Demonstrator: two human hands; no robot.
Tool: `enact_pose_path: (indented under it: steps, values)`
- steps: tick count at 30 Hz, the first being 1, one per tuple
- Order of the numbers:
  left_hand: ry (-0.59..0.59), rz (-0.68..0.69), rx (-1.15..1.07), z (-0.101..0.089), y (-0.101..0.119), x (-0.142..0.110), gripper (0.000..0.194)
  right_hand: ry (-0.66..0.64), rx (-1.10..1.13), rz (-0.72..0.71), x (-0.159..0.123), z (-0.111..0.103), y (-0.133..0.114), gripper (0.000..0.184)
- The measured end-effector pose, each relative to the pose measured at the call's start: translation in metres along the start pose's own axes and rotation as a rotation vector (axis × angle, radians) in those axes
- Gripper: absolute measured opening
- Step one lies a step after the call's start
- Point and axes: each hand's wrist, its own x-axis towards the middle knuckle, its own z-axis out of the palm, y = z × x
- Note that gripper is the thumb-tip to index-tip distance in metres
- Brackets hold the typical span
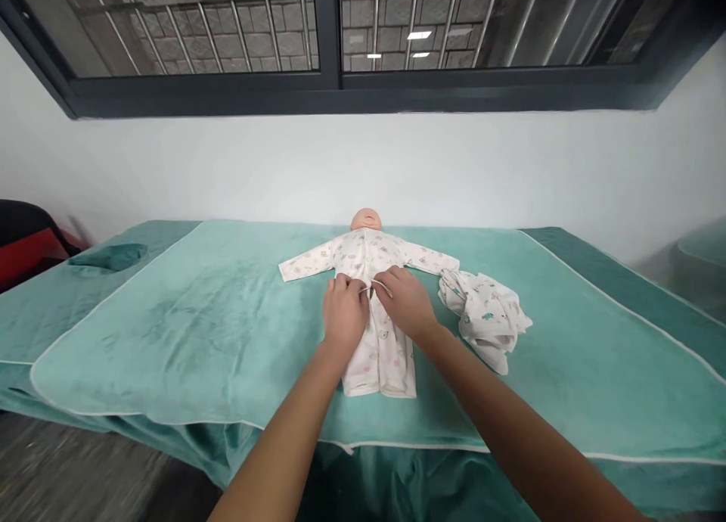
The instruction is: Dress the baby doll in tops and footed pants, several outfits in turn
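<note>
White outfit (379,333), small-printed, sleeves (309,263) spread wide.

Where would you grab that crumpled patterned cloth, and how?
Probably pinch the crumpled cloth by its middle folds, coming from above and the right: it lies loosely bunched, giving fingers slack to gather, while its left end sits close to the doll's outstretched sleeve.

Suit (363,259) was partly hidden at waist by left hand (345,308) and right hand (406,302); cord (381,283) too thin to trace. Doll (366,220) was covered below head. Floor (73,465) blurred; window (332,49) cut off at top, red-black item (29,256) at left.
</note>
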Motion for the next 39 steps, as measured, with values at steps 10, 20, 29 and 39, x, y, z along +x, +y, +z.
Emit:
enact_pose_path:
  steps: [10, 20, 29, 39]
  values:
    - [0.073, -0.182, -0.633, -0.006, -0.029, 0.023, 0.015, -0.01, 0.38, 0.147, 0.029, -0.013, 0.024, 0.029]
    - [0.047, -0.157, -0.601, 0.055, -0.043, 0.156, 0.036, -0.125, 0.276, 0.442, 0.152, 0.056, 0.057, 0.024]
    - [-0.02, -0.073, -0.488, 0.062, -0.05, 0.146, 0.048, -0.189, 0.506, 0.463, 0.145, 0.045, 0.065, 0.028]
    - [-0.015, -0.102, -0.551, 0.068, -0.052, 0.147, 0.04, -0.064, 0.598, 0.448, 0.144, 0.057, 0.078, 0.018]
